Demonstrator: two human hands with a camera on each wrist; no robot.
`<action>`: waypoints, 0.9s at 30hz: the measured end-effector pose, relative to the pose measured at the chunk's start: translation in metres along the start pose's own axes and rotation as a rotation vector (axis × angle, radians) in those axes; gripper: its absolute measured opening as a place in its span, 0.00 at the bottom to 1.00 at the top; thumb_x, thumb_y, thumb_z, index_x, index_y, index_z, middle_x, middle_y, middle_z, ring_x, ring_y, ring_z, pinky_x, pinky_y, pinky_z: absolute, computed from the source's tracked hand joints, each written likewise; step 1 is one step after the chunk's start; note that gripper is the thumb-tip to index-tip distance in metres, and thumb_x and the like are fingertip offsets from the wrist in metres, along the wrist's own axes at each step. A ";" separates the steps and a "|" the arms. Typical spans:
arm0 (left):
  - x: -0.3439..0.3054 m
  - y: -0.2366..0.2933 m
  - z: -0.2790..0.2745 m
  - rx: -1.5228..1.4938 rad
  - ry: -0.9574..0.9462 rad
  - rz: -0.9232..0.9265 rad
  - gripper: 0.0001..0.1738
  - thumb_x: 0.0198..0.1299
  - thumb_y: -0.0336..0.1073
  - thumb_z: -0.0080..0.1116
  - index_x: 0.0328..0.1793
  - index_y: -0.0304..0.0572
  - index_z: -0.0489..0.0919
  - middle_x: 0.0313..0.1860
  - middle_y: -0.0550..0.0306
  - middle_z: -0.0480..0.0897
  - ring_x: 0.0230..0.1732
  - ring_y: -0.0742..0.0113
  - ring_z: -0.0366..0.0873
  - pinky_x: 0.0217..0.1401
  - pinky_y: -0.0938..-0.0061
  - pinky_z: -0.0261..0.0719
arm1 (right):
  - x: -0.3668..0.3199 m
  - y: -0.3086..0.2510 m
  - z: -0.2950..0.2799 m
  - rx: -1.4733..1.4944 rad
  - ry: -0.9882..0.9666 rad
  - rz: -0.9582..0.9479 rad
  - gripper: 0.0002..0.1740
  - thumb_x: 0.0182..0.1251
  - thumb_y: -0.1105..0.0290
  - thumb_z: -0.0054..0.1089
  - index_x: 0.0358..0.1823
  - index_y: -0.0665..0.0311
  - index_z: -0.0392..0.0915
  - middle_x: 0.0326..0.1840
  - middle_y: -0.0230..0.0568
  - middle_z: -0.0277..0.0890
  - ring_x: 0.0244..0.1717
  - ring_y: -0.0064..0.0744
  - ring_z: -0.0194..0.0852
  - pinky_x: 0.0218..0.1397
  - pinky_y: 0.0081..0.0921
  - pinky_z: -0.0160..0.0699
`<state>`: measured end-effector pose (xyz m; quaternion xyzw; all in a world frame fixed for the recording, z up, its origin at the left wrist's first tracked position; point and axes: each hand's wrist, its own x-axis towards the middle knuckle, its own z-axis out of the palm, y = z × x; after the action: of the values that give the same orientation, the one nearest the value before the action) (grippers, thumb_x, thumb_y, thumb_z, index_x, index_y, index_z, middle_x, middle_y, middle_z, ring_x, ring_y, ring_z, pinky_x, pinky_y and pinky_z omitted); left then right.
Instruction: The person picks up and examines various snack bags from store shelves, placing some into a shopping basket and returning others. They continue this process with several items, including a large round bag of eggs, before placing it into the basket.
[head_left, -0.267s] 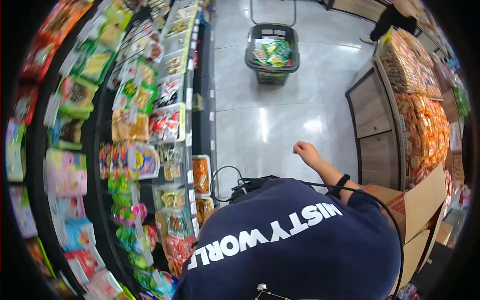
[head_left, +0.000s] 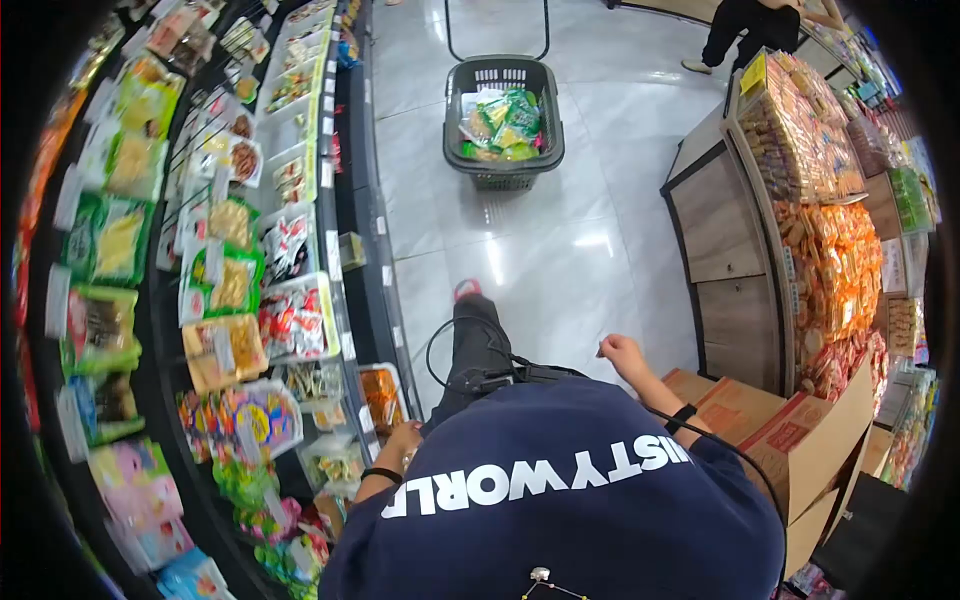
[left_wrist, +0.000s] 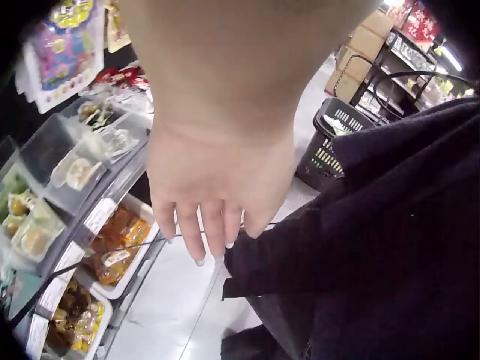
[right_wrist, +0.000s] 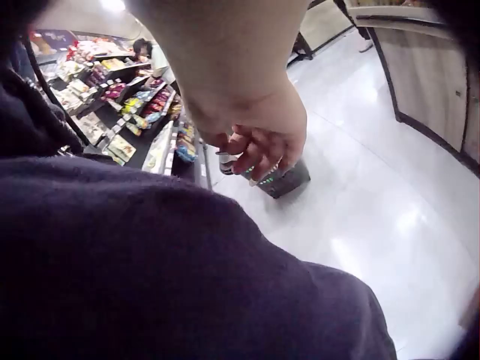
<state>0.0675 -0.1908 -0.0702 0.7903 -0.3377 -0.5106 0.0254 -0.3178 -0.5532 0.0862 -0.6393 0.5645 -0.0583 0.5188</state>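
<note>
My left hand (left_wrist: pixel 221 176) hangs with relaxed, nearly straight fingers and holds nothing. In the head view it is beside the left shelf, near a white-rimmed tray of orange-brown packets (head_left: pixel 381 392). The same tray's packets (left_wrist: pixel 120 244) show below and left of the hand in the left wrist view. My right hand (head_left: pixel 622 355) hangs in front of the body over the aisle, its fingers loosely curled and nothing in them. In the right wrist view, the right hand (right_wrist: pixel 259 139) overlaps the dark basket farther off.
On the floor ahead stands a dark green shopping basket (head_left: pixel 552 150), handle raised, with green snack packets (head_left: pixel 515 115) inside. Shelves of bagged snacks (head_left: pixel 110 240) line the left. At right are a wooden cabinet (head_left: pixel 715 220) and open cardboard boxes (head_left: pixel 800 430). A person (head_left: pixel 745 35) stands far right.
The view has shifted so the basket sits further left and lower. My left hand has come into sight beside the shelf, and a leg and foot now show ahead. The right hand stays loosely curled.
</note>
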 end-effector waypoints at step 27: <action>0.632 0.622 -0.368 0.321 -0.026 0.335 0.19 0.44 0.41 0.57 0.42 0.40 0.73 0.39 0.48 0.77 0.43 0.52 0.74 0.44 0.65 0.71 | 0.567 -0.129 -0.098 -0.120 -0.016 0.196 0.10 0.53 0.67 0.50 0.33 0.67 0.72 0.32 0.47 0.73 0.33 0.41 0.73 0.38 0.30 0.70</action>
<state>0.2133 -1.1361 -0.1545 0.7106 -0.5413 -0.4491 -0.0208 -0.0958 -1.0782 -0.0654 -0.6116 0.6225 0.0315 0.4872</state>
